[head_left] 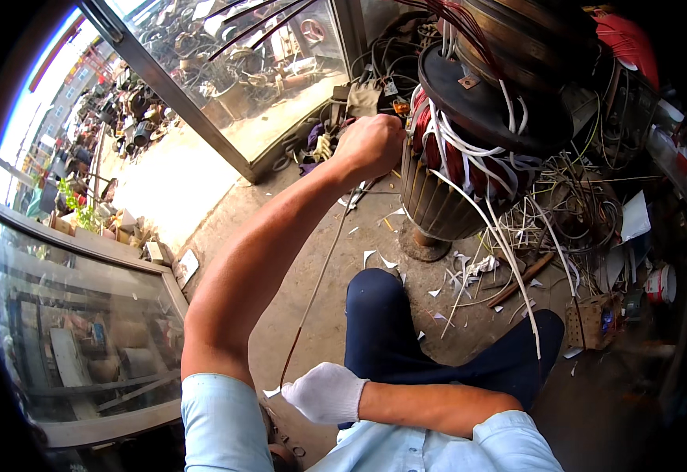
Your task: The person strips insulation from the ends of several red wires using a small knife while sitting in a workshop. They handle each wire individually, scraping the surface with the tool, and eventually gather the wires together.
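My bare left hand [371,145] is closed against the left side of the motor stator [442,208]. What its fingers grip, if anything, is hidden. My right hand [324,393], in a white glove, is closed on the lower end of a thin wire [318,287]. The wire runs up at a slant toward the stator below my left hand; its lower part is reddish brown, its upper part paler. Dark red windings fill the stator's top. White sleeved leads [491,228] bend out of it and hang over my right knee. A dark round plate [501,118] sits above the windings.
Tangled wire offcuts [572,204] lie on the floor at right, near a wooden stick [520,279] and a perforated metal box [591,322]. Paper scraps [371,257] are scattered before my knees. A glass door [92,338] stands at left, with piled parts outside.
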Demonstrator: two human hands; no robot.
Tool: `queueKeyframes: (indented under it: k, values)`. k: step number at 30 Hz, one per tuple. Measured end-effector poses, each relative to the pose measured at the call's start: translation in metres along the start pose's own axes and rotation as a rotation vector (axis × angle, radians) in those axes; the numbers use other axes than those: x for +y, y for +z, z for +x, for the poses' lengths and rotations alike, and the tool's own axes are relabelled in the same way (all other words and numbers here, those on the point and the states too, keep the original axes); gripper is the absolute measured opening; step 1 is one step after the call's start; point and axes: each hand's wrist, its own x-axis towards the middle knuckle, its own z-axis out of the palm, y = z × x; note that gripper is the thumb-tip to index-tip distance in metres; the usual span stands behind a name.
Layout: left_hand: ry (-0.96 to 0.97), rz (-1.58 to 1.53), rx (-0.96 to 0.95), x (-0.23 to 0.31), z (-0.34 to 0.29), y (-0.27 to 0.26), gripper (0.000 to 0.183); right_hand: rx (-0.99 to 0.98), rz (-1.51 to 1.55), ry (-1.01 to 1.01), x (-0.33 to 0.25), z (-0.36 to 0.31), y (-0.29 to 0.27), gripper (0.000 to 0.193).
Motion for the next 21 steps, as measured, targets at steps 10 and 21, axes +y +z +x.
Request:
queueKeyframes:
  k: [10, 21]
  values:
    - [0.081, -0.109, 0.012, -0.008, 0.011, 0.013, 0.035, 0.020, -0.041, -0.024, -0.002, 0.005, 0.008, 0.011]
    - [-0.099, -0.113, 0.095, -0.019, -0.122, 0.018, 0.029, -0.068, -0.205, 0.337, 0.006, -0.008, 0.007, 0.031]
